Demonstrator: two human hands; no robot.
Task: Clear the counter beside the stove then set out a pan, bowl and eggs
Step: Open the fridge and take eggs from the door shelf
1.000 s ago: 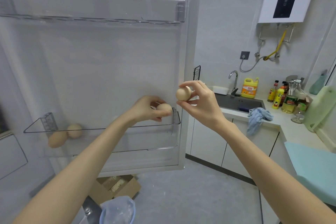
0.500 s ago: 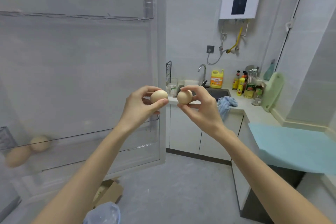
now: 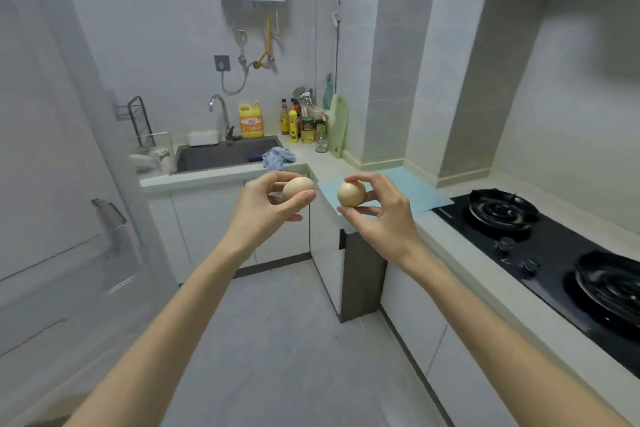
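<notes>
My left hand [image 3: 266,206] pinches a beige egg [image 3: 297,186] between thumb and fingers, held out in front of me at chest height. My right hand [image 3: 379,210] grips a second beige egg [image 3: 350,193] the same way, a short gap to the right of the first. Both eggs hang in the air in front of the counter corner. Behind them a light blue mat [image 3: 405,189] lies on the white counter [image 3: 450,236], just left of the black gas stove [image 3: 554,246]. No pan or bowl is in view.
The open fridge door [image 3: 69,184] stands at my left. At the back are a dark sink [image 3: 225,154] with a tap, a yellow detergent jug [image 3: 251,118], several sauce bottles [image 3: 299,121], a green cutting board [image 3: 337,125] and a blue cloth [image 3: 278,157].
My view has swung right, from the fridge door toward the counter and stove. Both hands carried their eggs along, staying side by side; the fridge shelf eggs have left the view.
</notes>
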